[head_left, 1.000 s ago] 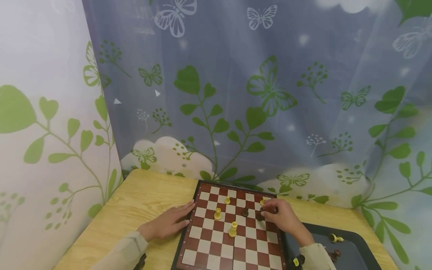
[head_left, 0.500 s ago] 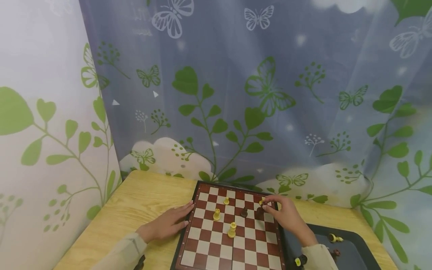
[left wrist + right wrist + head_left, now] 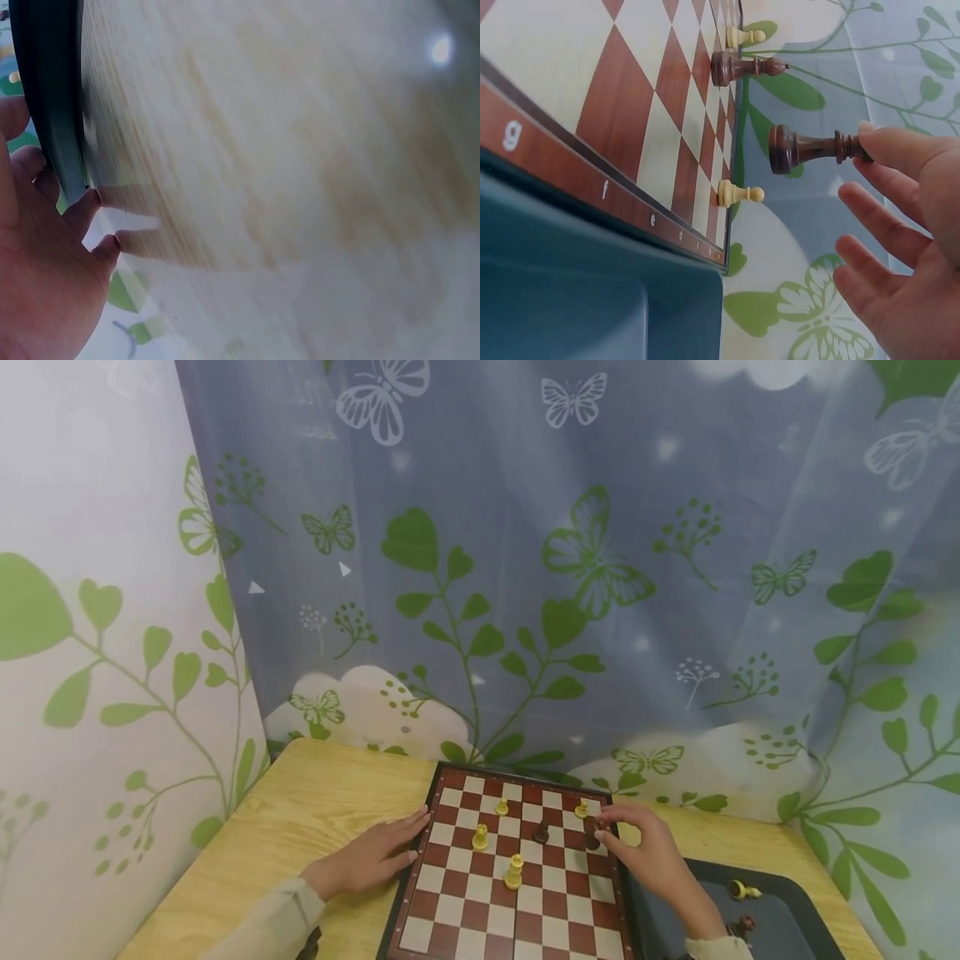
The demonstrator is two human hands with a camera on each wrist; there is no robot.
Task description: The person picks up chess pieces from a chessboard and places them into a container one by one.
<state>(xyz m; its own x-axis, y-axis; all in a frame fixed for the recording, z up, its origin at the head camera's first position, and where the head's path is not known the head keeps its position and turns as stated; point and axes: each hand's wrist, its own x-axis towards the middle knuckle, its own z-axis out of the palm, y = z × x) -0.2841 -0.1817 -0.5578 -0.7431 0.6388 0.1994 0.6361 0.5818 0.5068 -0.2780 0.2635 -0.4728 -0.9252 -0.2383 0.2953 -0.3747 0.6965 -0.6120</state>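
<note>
In the head view my right hand [image 3: 651, 853] is over the right side of the chessboard [image 3: 491, 910]. Its thumb and a finger pinch a dark brown chess piece [image 3: 806, 148] by the top, which they hide; in the right wrist view its base hangs clear of the board. Near it stand a pale yellow pawn [image 3: 581, 809] and a dark bishop [image 3: 541, 832]. Farther left are another yellow pawn [image 3: 502, 807], a yellow piece [image 3: 480, 837] and a taller yellow one [image 3: 513, 872]. My left hand [image 3: 365, 858] rests with extended fingers against the board's left edge.
At the board's right lies a dark tray [image 3: 797, 893] holding a yellow piece [image 3: 744, 889] on its side and a dark piece [image 3: 742, 927]. The wooden table [image 3: 330, 785] meets a curtain [image 3: 480, 568] printed with leaves and butterflies.
My right hand has shifted slightly right with the dark piece, uncovering the far right yellow pawn. The left hand keeps its place at the board edge.
</note>
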